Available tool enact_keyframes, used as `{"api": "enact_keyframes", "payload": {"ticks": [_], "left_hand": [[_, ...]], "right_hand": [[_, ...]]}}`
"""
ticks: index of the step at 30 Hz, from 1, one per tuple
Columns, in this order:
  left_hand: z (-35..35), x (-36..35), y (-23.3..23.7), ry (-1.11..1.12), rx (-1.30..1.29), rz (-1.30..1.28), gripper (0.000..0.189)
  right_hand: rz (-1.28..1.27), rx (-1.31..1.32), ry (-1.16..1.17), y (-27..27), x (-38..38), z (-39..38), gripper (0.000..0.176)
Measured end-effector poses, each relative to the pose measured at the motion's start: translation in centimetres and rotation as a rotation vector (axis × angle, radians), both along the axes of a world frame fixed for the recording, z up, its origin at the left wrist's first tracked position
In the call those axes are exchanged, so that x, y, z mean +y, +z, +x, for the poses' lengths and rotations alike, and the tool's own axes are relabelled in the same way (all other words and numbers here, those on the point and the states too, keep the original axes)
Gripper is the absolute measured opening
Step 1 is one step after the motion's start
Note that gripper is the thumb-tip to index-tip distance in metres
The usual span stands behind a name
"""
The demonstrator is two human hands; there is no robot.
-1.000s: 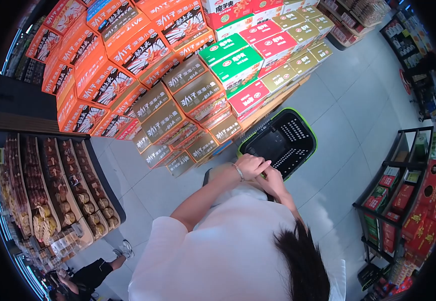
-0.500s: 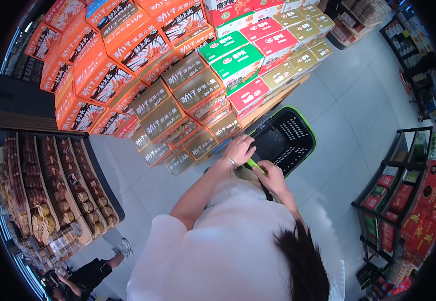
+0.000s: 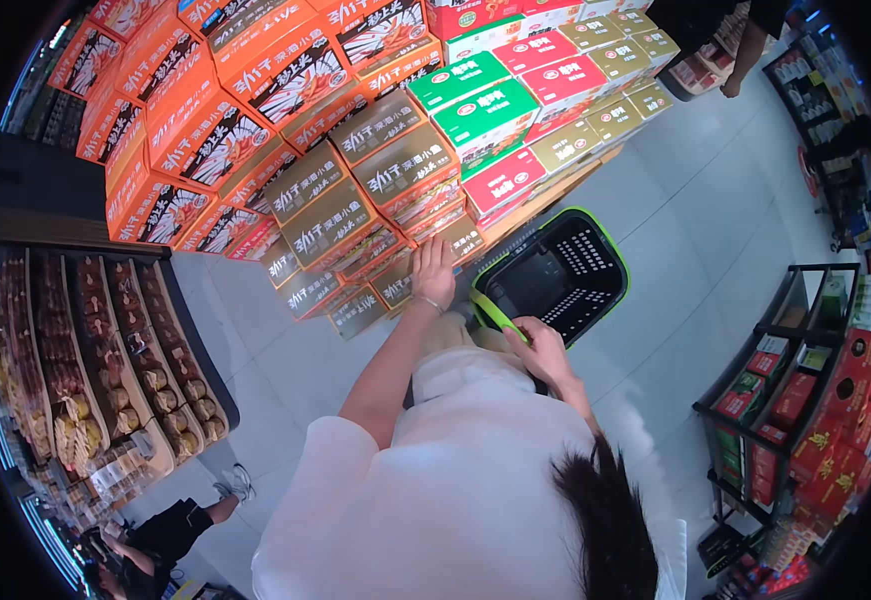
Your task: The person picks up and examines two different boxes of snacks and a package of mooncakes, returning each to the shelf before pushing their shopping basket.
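My right hand [image 3: 543,350] is closed round the green handle [image 3: 492,310] of a black shopping basket [image 3: 543,282] with a green rim. The basket hangs in front of me, with nothing seen inside. My left hand [image 3: 433,270] reaches forward, fingers stretched out and empty, a bracelet at the wrist. Its fingertips overlap the lower brown snack boxes [image 3: 462,240] at the near corner of the stack. More brown boxes [image 3: 327,222] with white lettering are piled just beyond and to the left.
Orange boxes [image 3: 210,135] rise at the back left; green boxes [image 3: 485,118] and red boxes [image 3: 503,180] sit beside them. Shelves of packaged food [image 3: 120,370] stand left, a black rack [image 3: 770,400] right. One person [image 3: 170,535] is at lower left, another's arm [image 3: 745,55] at upper right.
My left hand has moved from beside the basket handle leftward and forward to the brown boxes. My right hand keeps the handle. A person's arm has come into view at the upper right.
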State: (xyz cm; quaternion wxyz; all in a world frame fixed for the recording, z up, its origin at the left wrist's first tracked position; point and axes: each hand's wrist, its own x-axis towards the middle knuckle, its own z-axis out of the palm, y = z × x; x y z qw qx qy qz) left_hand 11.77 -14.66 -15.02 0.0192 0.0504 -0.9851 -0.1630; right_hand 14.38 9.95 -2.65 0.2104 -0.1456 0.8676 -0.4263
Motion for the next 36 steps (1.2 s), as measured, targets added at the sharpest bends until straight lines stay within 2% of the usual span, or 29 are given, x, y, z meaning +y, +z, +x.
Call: {"api": "enact_keyframes", "payload": {"ticks": [2,12,14,16,19,22,25,29,36], "left_hand": [[0.2,0.0,-0.3,-0.002,-0.001,0.000,0.056],[0.4,0.5,0.7,0.011,-0.094,-0.018,0.060],[-0.1,0.8,1.3,0.012,-0.044,-0.036,0.057],[-1.0,0.9,2.4,-0.046,0.074,0.132,0.049],[-2.9,1.8,6.5,-0.242,0.318,0.187,0.038],[-4.8,3.2,10.0,-0.273,0.475,0.175,0.045],[-6.8,3.5,12.9,-0.324,0.514,0.085,0.050],[-8.9,3.2,11.9,-0.286,0.404,-0.075,0.054],[-8.7,3.1,10.2,-0.274,0.291,-0.131,0.052]], "right_hand": [[0.052,-0.077,0.004,0.3,-0.1,-0.1,0.035],[0.034,-0.065,-0.005,1.2,-0.1,-0.4,0.035],[0.040,-0.084,-0.006,0.9,0.1,-0.3,0.035],[0.046,-0.040,0.024,0.5,0.3,-0.3,0.034],[0.055,-0.025,0.010,0.6,0.3,-0.2,0.034],[0.055,-0.027,0.024,0.2,0.3,-0.1,0.036],[0.058,-0.015,0.029,0.1,0.3,-0.1,0.036],[0.058,-0.012,0.035,-0.1,0.3,-0.1,0.037],[0.065,-0.052,0.007,0.6,0.3,-0.4,0.037]]}}
